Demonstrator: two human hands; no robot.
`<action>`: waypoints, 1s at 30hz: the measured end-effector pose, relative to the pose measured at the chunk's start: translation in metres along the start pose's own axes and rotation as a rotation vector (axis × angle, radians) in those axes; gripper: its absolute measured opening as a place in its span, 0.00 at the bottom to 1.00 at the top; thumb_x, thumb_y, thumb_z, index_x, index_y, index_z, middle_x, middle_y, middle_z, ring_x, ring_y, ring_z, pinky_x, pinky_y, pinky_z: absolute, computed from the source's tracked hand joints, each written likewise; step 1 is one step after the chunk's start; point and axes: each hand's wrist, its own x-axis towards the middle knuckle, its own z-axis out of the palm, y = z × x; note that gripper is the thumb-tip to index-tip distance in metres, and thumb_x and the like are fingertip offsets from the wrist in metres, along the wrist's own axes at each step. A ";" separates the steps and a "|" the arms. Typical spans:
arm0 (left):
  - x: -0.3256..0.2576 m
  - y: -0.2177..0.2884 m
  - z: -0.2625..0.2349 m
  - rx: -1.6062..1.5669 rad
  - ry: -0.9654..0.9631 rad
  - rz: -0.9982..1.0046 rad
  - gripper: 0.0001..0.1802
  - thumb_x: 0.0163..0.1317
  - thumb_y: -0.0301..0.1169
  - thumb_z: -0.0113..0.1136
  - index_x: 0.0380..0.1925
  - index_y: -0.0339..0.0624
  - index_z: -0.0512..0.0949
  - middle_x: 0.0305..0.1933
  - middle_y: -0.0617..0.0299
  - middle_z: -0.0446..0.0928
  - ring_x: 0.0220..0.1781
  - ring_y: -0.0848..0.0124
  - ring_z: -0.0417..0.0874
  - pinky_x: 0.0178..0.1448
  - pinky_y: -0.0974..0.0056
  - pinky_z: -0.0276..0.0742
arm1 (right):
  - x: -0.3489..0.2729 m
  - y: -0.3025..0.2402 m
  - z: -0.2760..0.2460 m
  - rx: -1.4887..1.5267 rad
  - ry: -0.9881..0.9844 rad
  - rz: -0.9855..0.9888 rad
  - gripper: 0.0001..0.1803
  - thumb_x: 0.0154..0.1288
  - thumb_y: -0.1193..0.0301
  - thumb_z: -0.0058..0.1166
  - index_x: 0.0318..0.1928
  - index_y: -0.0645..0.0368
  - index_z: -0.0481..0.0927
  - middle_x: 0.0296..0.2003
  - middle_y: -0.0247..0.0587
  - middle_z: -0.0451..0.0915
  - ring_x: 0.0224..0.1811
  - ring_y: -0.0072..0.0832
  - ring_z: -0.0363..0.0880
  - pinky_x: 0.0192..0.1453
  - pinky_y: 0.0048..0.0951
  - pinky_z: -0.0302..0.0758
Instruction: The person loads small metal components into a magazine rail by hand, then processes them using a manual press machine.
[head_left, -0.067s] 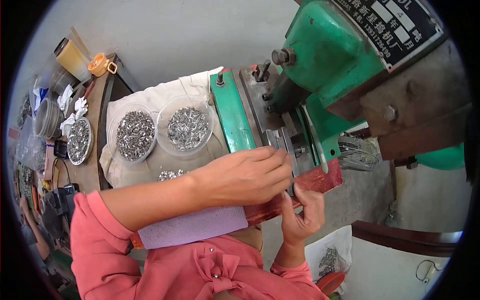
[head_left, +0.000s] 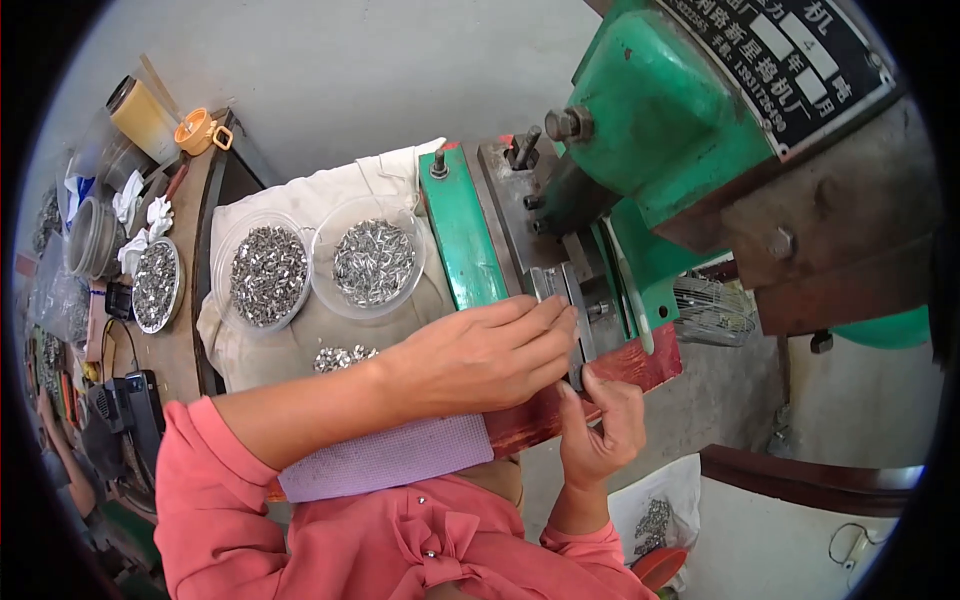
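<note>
At 2 o'clock from the left hand (head_left: 500, 350), 11 from the right hand (head_left: 607, 425), lay one grooved steel fixture (head_left: 574, 293), green press (head_left: 645, 105). Left fingers curled over it, right thumb and forefinger at its 6 o'clock end; whether either gripped could not be told. Since the earlier frame: hands alike, pink left sleeve (head_left: 215, 490) shifted inward.

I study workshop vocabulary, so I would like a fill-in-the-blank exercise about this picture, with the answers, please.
1. The press housing is painted ____.
2. On the pale cloth stand ____ round tubs of small metal pieces.
3. Those tubs are to the ____ of the press housing.
4. The hand farther from the tubs is the person's ____ one.

Missing words: green; two; left; right.
</note>
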 end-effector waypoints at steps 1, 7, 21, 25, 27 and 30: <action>-0.003 0.001 0.004 0.005 0.009 -0.059 0.14 0.57 0.32 0.57 0.42 0.37 0.79 0.53 0.54 0.78 0.61 0.62 0.79 0.64 0.62 0.74 | 0.001 0.003 0.000 -0.003 -0.001 -0.005 0.21 0.44 0.84 0.74 0.42 0.63 0.85 0.31 0.40 0.82 0.30 0.28 0.81 0.30 0.25 0.76; -0.006 0.005 0.005 -0.005 0.057 -0.127 0.17 0.58 0.32 0.56 0.46 0.36 0.79 0.55 0.54 0.79 0.62 0.63 0.79 0.64 0.62 0.75 | 0.017 0.030 -0.002 0.199 -0.066 0.120 0.12 0.64 0.73 0.63 0.48 0.63 0.84 0.39 0.46 0.81 0.39 0.37 0.78 0.45 0.33 0.76; -0.006 0.007 0.011 -0.036 0.089 -0.165 0.18 0.58 0.31 0.57 0.48 0.38 0.79 0.56 0.55 0.78 0.62 0.61 0.79 0.63 0.61 0.76 | 0.059 0.057 0.018 0.076 -0.362 0.100 0.09 0.73 0.67 0.50 0.41 0.59 0.80 0.48 0.46 0.76 0.55 0.43 0.66 0.62 0.41 0.63; -0.008 0.009 0.012 -0.030 0.084 -0.181 0.19 0.58 0.31 0.57 0.49 0.37 0.79 0.58 0.55 0.78 0.64 0.62 0.78 0.63 0.60 0.76 | 0.066 0.060 0.017 0.051 -0.430 0.097 0.13 0.75 0.64 0.48 0.38 0.60 0.80 0.49 0.46 0.76 0.55 0.43 0.65 0.64 0.42 0.61; -0.009 0.009 0.011 -0.030 0.089 -0.186 0.19 0.58 0.31 0.57 0.50 0.37 0.79 0.59 0.55 0.78 0.65 0.62 0.78 0.64 0.60 0.75 | 0.066 0.059 0.017 0.111 -0.420 0.111 0.14 0.75 0.64 0.48 0.38 0.61 0.80 0.48 0.46 0.76 0.55 0.43 0.64 0.64 0.42 0.60; -0.012 0.011 0.013 -0.068 0.079 -0.210 0.22 0.58 0.30 0.57 0.53 0.36 0.78 0.62 0.54 0.77 0.67 0.61 0.77 0.64 0.60 0.75 | 0.066 0.060 0.018 0.155 -0.413 0.133 0.14 0.74 0.63 0.48 0.37 0.61 0.80 0.47 0.46 0.77 0.55 0.43 0.64 0.64 0.41 0.60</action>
